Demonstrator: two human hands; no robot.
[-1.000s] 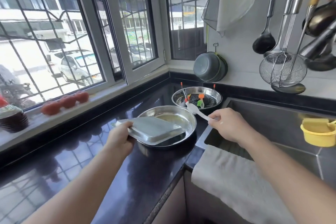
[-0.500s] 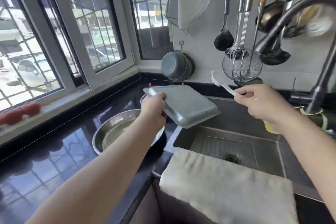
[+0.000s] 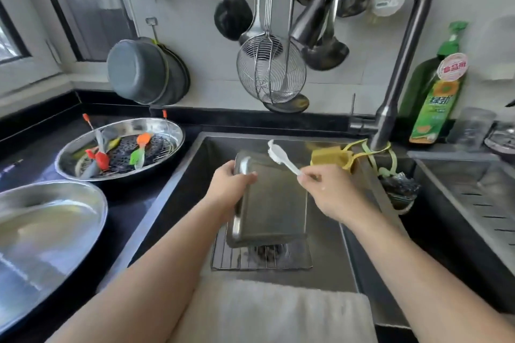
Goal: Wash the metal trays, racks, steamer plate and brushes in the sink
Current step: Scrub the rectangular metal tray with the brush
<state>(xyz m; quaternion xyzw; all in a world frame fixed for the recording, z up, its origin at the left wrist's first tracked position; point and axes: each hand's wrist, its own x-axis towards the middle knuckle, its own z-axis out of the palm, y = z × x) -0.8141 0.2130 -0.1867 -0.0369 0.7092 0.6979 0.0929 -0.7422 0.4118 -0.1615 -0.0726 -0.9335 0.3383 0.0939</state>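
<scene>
Tray: the rectangular metal tray (image 3: pixel 274 205) you lifted off the counter half a second ago now sits inside the sink (image 3: pixel 328 267), underside up, tilted over the wire rack (image 3: pixel 260 257) at the drain.
Left hand: your left hand (image 3: pixel 230 185) grips the tray's far-left corner, fingers curled round the rim.
Right hand: your right hand (image 3: pixel 330 192) pinches the handle of the white brush (image 3: pixel 281 157); its head has come down to just above the tray's far edge.
Counter: the round pan (image 3: pixel 41 234) stays at the left edge; the round tray (image 3: pixel 119 147) of silicone brushes (image 3: pixel 140 150) and the perforated steamer plate (image 3: pixel 152 147) rests near the back corner.
Hidden: the drain lies partly under the tray; brush-to-tray contact cannot be told; the towel (image 3: pixel 273 312) covers the sink's near edge.
</scene>
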